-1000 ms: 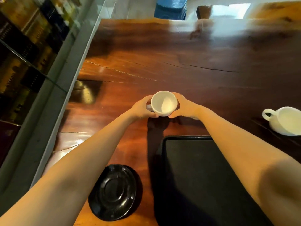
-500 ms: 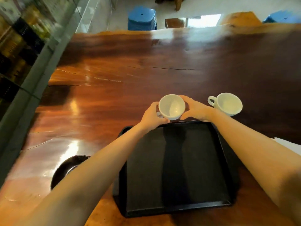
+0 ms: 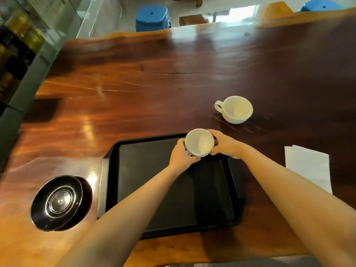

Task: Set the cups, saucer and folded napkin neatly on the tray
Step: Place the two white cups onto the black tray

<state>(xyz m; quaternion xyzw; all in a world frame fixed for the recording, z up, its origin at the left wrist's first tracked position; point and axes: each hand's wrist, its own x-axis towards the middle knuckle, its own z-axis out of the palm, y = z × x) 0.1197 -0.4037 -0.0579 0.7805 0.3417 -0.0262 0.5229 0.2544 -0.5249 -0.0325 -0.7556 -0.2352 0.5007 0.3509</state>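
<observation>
White cup (image 3: 199,142), clasped between both hands (image 3: 223,144), sits over the tray (image 3: 154,182)'s far right corner, its black floor otherwise bare.

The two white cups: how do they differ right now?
The held cup is gripped by the left hand and right hand over the black tray; the other cup stands untouched on the wooden table, handle plainly visible. Both are white and empty.

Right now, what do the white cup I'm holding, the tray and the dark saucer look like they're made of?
The held cup looks like glazed ceramic: opaque white, smooth, softly shiny inside. The tray looks like matte black plastic, with a dull floor and moulded raised rim, though it could be coated metal. The saucer seems glossy black glazed ceramic or glass, given its sharp bright reflections on concentric rings.
</observation>
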